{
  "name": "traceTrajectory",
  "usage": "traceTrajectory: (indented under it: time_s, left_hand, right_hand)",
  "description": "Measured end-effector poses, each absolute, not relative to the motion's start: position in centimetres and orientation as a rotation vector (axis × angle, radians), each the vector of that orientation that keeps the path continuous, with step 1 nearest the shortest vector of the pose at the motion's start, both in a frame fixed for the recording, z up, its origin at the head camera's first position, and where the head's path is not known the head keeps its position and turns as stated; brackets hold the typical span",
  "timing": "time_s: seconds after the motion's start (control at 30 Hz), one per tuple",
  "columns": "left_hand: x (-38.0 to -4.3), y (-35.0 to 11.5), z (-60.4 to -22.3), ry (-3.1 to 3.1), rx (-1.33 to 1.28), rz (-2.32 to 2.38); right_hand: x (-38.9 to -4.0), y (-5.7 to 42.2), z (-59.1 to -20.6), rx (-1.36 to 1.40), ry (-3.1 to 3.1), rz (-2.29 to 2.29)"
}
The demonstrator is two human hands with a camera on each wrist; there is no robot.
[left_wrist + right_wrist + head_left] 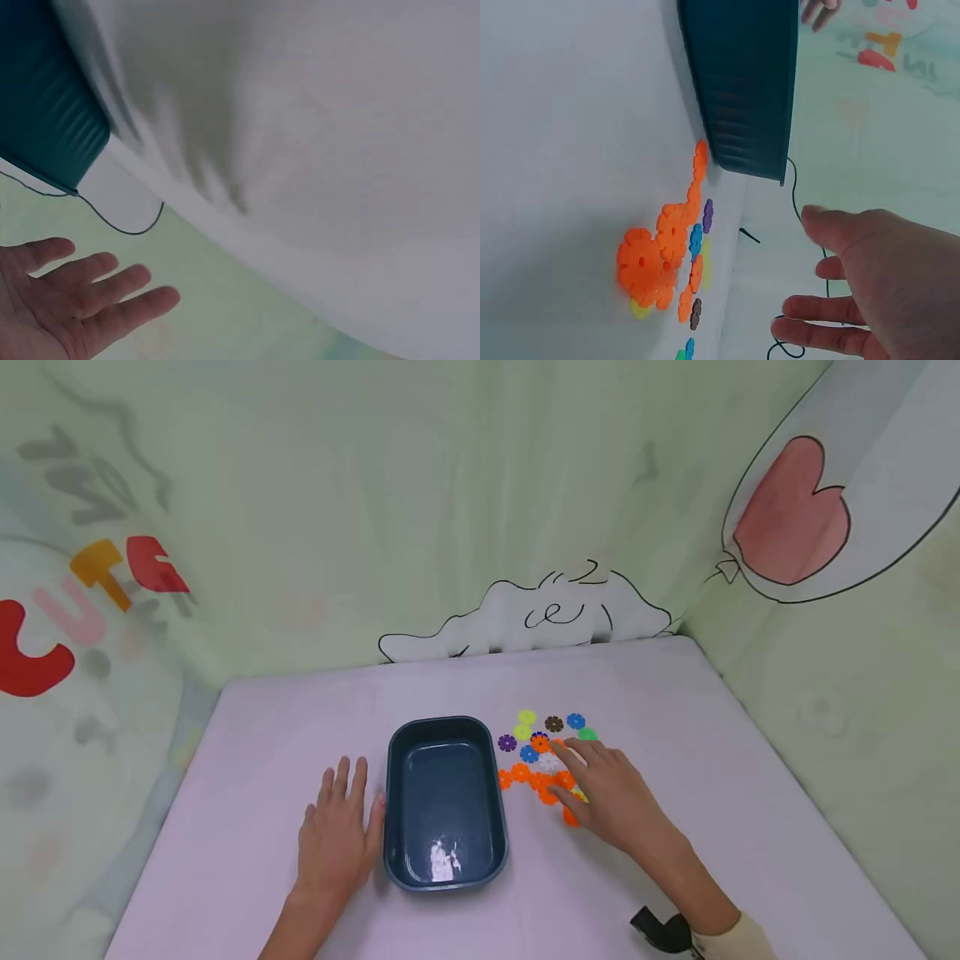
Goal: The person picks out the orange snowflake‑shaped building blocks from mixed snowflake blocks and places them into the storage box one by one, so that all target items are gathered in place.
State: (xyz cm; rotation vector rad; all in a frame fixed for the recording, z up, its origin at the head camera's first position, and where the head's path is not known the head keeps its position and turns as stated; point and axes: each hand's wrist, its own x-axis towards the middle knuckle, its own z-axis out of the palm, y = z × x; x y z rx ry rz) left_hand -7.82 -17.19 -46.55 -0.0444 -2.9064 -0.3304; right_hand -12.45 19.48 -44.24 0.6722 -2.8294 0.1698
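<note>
A dark blue rectangular basin [446,802] stands on the table, its inside bare. To its right lie several flat flower-shaped plastic discs [673,229] in orange, blue, yellow, purple, brown, white and green. My right hand [611,793] hovers over the right side of these discs, fingers spread and holding nothing; it hides some of them. On the basin's other side is my left hand [337,835], fingers straight, the thumb close by the basin's left wall. Whether that thumb touches the wall I cannot tell. The left wrist view shows the left hand [82,300] with nothing in it.
A pale cloth covers the table [247,760]. Behind and beside it hang light green curtains [337,527] printed with letters and drawings. A black strap end [663,933] sticks out by the right sleeve [735,941].
</note>
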Motion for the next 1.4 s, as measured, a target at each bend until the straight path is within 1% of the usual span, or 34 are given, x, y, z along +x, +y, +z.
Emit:
traceTrajectory:
  time_s: [0.23, 0.5, 0.73, 1.17, 1.4]
  left_hand:
    - [-7.8, -18.2, -47.4, -2.914, 0.007, -0.213]
    - [-7.3, -18.6, -48.4, -3.01, 0.048, -0.194]
    - [-7.3, -18.6, -49.1, -3.04, 0.024, -0.185]
    - [-7.7, -17.1, -48.9, -3.012, 0.007, -0.578]
    - [-7.7, -17.1, -48.7, -2.958, -0.017, -0.769]
  right_hand:
    - [-12.7, 19.9, -44.4, 0.669, -2.849, 0.178]
    - [-12.6, 20.2, -45.1, 0.669, -2.859, 0.2]
    - [-12.6, 20.2, -45.2, 0.655, -2.873, 0.225]
    - [-12.8, 20.0, -45.4, 0.654, -2.858, 0.21]
    - [-12.8, 20.0, -45.5, 0.644, -2.865, 0.212]
